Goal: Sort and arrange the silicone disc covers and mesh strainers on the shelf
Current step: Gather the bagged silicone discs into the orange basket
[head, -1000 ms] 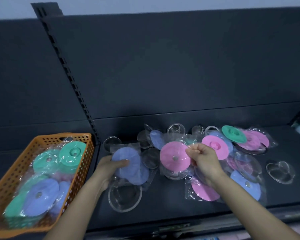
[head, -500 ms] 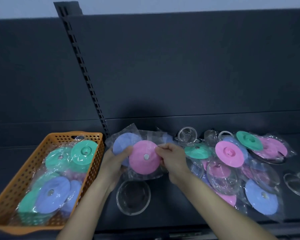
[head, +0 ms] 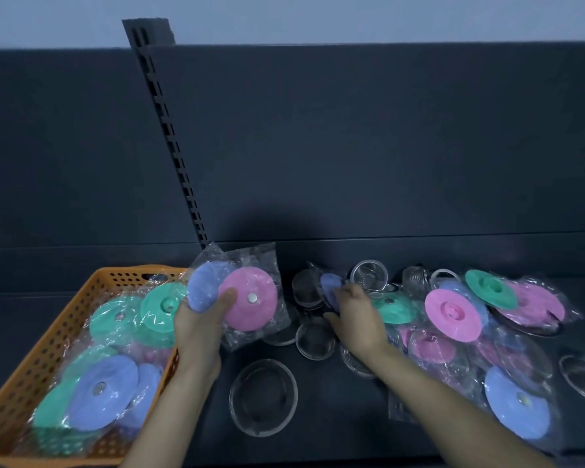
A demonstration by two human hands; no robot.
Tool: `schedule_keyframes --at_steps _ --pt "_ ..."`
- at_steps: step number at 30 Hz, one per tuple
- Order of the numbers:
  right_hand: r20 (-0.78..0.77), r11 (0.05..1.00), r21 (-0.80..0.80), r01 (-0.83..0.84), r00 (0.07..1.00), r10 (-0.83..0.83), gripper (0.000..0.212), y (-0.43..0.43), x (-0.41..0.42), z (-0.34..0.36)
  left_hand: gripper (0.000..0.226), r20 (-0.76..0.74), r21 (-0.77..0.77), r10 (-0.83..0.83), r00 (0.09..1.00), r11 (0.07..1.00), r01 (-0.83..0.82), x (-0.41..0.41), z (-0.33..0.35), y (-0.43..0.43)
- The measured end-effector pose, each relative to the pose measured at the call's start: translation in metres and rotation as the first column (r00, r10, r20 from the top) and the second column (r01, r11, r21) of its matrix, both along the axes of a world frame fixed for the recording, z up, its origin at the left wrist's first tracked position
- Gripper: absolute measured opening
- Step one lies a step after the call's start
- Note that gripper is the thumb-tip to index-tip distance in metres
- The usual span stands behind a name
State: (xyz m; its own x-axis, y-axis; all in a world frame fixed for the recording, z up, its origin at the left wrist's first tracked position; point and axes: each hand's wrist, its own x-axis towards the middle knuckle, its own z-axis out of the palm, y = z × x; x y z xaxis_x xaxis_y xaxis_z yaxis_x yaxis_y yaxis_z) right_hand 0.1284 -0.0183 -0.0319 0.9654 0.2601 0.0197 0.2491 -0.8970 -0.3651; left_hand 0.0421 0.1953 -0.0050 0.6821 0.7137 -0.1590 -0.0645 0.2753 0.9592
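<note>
The left hand clenches a bagged pink disc cover and a blue disc cover, raised above the dark shelf beside an orange basket of bagged covers. The right hand, fingers loosely spread, grasping nothing, reaches a small blue cover among mesh strainers.

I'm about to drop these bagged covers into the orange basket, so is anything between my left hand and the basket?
Nothing visible does. The left hand holds the bagged pink cover and blue cover right beside the orange basket, just above its right rim. The basket already holds bagged covers, but its top is open.
</note>
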Motion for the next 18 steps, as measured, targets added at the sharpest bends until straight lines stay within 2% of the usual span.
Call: schedule_keyframes --at_steps 2,3,4,5,6,8,10,12,15,18 --pt "0.054 1.0 -0.011 0.004 0.999 -0.003 0.016 0.001 0.002 0.001 0.019 -0.003 -0.009 -0.006 1.0 1.0 0.006 -0.001 0.0 0.0" --pt "0.059 0.998 0.064 0.015 0.998 -0.019 0.017 0.001 0.004 0.002 0.019 -0.005 -0.011 -0.011 1.0 1.0 0.011 -0.002 -0.001 0.0" --pt "0.022 0.977 0.209 0.045 0.998 -0.051 0.019 0.001 0.005 0.004 0.019 -0.008 -0.012 -0.015 1.0 1.0 0.015 -0.003 -0.001 0.0" --pt "-0.054 0.914 0.396 0.092 0.996 -0.077 0.022 0.001 0.004 0.009 0.019 -0.008 -0.011 -0.018 1.0 1.0 0.018 -0.003 0.0 -0.001" --pt "-0.134 0.81 0.568 0.145 0.987 -0.083 0.024 0.001 0.002 0.014 0.02 -0.005 -0.009 -0.02 1.0 1.0 0.02 -0.003 0.0 -0.002" --pt "-0.176 0.615 0.77 0.169 0.983 -0.051 0.027 -0.002 -0.003 0.024 0.02 0.01 0.012 -0.03 1.0 0.999 0.029 -0.003 0.003 -0.006" --pt "-0.161 0.502 0.856 0.125 0.987 0.029 0.03 -0.008 -0.008 0.032 0.023 0.026 0.045 -0.063 0.998 0.997 0.061 -0.003 0.007 -0.011" --pt "-0.183 0.391 0.911 0.132 0.978 0.097 0.028 -0.016 -0.012 0.039 0.035 0.034 0.075 -0.112 0.993 0.991 0.109 -0.002 0.011 -0.018" --pt "-0.261 0.274 0.933 0.235 0.963 0.062 0.037 -0.033 -0.015 0.047 0.044 0.035 0.094 -0.118 0.992 0.989 0.114 0.002 0.016 -0.03" --pt "-0.277 0.321 0.899 0.297 0.955 -0.109 0.033 -0.058 -0.013 0.049 0.032 0.051 0.061 -0.139 0.989 0.989 0.136 0.008 0.018 -0.045"
